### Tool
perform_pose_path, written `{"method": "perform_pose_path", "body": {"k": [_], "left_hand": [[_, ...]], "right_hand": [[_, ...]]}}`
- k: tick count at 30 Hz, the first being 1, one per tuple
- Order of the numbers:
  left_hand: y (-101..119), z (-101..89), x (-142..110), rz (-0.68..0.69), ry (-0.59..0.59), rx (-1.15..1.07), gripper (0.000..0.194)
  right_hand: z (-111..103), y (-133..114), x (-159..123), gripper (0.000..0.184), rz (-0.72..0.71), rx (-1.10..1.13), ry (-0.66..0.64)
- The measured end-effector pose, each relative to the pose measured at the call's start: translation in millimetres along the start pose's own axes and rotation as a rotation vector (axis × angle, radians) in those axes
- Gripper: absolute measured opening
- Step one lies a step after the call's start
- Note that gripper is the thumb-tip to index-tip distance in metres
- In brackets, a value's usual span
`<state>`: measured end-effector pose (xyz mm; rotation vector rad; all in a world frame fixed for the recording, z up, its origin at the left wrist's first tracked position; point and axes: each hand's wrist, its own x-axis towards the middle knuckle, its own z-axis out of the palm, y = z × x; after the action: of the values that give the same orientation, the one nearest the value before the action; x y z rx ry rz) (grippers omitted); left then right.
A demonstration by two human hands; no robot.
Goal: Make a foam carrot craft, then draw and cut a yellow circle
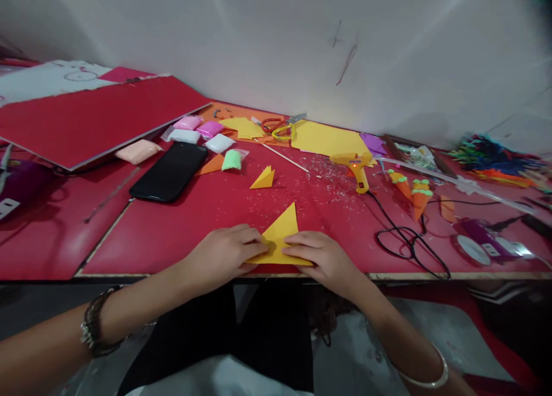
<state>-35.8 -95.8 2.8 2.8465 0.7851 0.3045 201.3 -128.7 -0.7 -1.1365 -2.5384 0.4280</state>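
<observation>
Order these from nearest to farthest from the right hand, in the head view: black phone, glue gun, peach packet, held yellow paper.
1. Held yellow paper, touching the right hand
2. Glue gun, ahead
3. Black phone, to the left
4. Peach packet, left of the phone

No brand, word or number can be read. On the yellow glue gun (357,169), beyond the right hand (328,262) and further right, a small label (355,161) is too blurred. Far beyond the left hand (226,253), a white sheet (38,84) bears a drawn rounded outline (81,76).
</observation>
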Motion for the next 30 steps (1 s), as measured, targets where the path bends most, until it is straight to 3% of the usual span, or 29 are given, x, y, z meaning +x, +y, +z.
{"method": "perform_pose_path", "body": {"k": [7,14,17,23,30], "left_hand": [[-8,9.5,6,-0.127,0.043,-0.106,0.022],[-9,11.4,8,-0.295,0.059,-0.156,0.035],[-11,13.0,7,-0.272,0.057,-0.168,0.030],[-19,13.1,-1,-0.044,0.019,-0.283,0.013],[-12,11.3,-4,-0.130,0.023,-0.284,0.022]], "right_hand": [[-1,0,15,0.015,0.099,0.210,0.061],[8,4,24,0.016,0.260,0.206,0.135],[7,3,23,0.016,0.267,0.200,0.124],[1,3,12,0.016,0.102,0.259,-0.013],[1,-1,11,0.014,0.167,0.273,0.021]]}}
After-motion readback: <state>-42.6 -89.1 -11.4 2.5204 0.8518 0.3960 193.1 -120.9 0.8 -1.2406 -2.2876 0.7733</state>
